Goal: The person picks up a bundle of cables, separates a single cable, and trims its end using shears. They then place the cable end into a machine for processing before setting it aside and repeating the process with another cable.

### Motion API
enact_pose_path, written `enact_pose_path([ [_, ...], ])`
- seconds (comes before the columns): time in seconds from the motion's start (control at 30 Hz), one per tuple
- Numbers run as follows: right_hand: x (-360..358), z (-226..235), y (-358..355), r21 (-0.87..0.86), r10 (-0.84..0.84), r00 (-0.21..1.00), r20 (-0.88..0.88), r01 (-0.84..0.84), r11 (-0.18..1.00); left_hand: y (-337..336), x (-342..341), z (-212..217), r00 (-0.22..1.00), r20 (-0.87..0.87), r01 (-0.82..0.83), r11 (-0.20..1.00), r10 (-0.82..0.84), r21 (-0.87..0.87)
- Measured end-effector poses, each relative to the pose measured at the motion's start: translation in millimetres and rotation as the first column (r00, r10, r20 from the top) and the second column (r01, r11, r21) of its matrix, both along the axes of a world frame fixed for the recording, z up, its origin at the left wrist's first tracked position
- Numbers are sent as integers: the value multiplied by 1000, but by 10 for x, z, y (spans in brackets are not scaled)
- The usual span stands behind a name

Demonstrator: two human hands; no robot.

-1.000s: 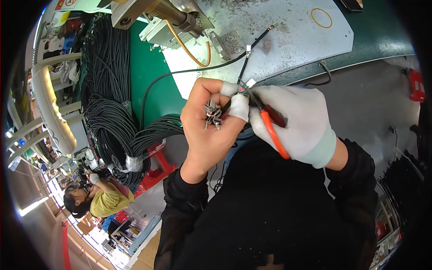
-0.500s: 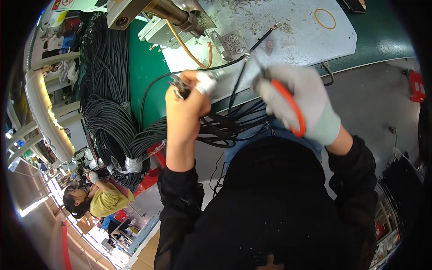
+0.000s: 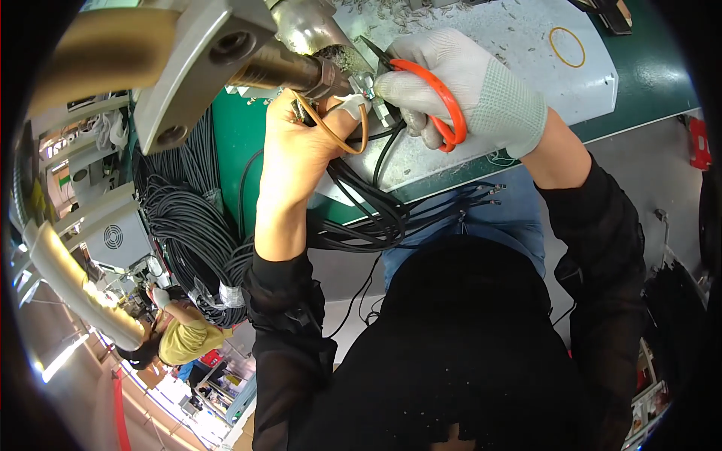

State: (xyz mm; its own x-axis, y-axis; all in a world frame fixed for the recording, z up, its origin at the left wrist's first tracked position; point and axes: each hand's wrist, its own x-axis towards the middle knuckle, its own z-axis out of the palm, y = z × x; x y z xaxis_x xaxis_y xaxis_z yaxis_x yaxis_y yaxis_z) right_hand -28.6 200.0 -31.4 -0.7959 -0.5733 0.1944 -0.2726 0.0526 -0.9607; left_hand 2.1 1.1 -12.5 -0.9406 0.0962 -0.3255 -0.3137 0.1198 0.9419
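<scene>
My bare left hand (image 3: 297, 150), with a white wrap on a fingertip, is closed under the machine's metal head. A small shiny metal piece (image 3: 368, 84) is pinched at its fingertips, and more dark metal parts (image 3: 302, 114) sit in its curled fingers. My gloved right hand (image 3: 459, 83) is closed round scissors (image 3: 442, 94) with orange-red handles, their dark blades pointing up and left. Its fingertips meet those of my left hand at the metal piece. Just below, a black cable (image 3: 385, 154) runs to a pale end close to both hands; what grips it is hidden.
The machine head (image 3: 301, 71) and a brown tube (image 3: 331, 131) crowd my left hand. Metal scraps litter the grey plate (image 3: 526, 90), where a yellow ring (image 3: 566, 46) lies. Coiled black cables (image 3: 188, 233) hang at left; others cross my lap. Another person (image 3: 188, 338) works at lower left.
Both hands have moved up toward the machine head and come together at the fingertips. The scissors have moved up and left with my right hand. Several cable ends now show on my lap.
</scene>
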Motion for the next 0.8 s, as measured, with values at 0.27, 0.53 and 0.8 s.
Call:
enact_pose_path([
  [0.27, -52, 40, 14, 3, 42, 997, 67, -43, 999, 5, -14, 6, 988, -149, 33, 993, -50, -115],
  [0.53, -150, -194, 52, 27, 83, 894, -440, -79, 996, 31, 34, 12, 997, -78, -8, 994, 0, -105],
  [0.8, -204, -158, 39, 221, 139, 746, -651, 11, 975, 142, 35, 51, 990, -93, -125, 974, 109, -187],
])
